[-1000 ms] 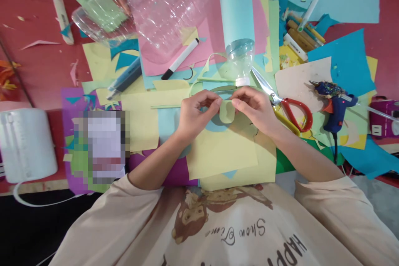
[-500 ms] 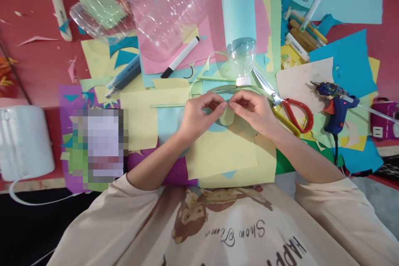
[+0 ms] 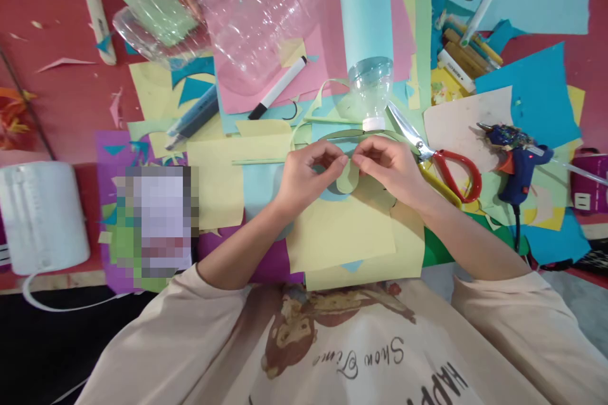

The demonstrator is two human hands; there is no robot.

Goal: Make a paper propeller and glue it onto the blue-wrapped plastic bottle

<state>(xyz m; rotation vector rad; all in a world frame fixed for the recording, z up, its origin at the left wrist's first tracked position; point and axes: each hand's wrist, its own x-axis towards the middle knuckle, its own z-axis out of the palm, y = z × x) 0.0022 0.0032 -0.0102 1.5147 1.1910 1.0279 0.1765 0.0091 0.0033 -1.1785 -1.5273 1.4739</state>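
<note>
My left hand (image 3: 311, 172) and my right hand (image 3: 390, 168) meet in front of me, each with thumb and forefinger pinched together. Between them is a small pale green paper piece (image 3: 348, 178) with a rounded lower end; the fingers hide its upper part. A thin dark-edged green paper strip (image 3: 349, 133) curves just beyond the fingertips. Past it lies a plastic bottle (image 3: 371, 85) wrapped in light blue paper, its white cap pointing toward my hands. Scissors (image 3: 456, 175) with red and yellow handles rest beside my right hand, partly covered by it.
A blue glue gun (image 3: 519, 171) lies at right, its cord trailing down. Clear plastic packaging (image 3: 266, 19), a black-and-white marker (image 3: 278, 87) and a blue marker (image 3: 194, 115) lie farther back. A phone-like pixelated object (image 3: 164, 221) and a white case (image 3: 44, 218) are at left.
The whole view has shifted slightly, with things appearing a little farther right. Both hands keep the same pinch on the paper piece.
</note>
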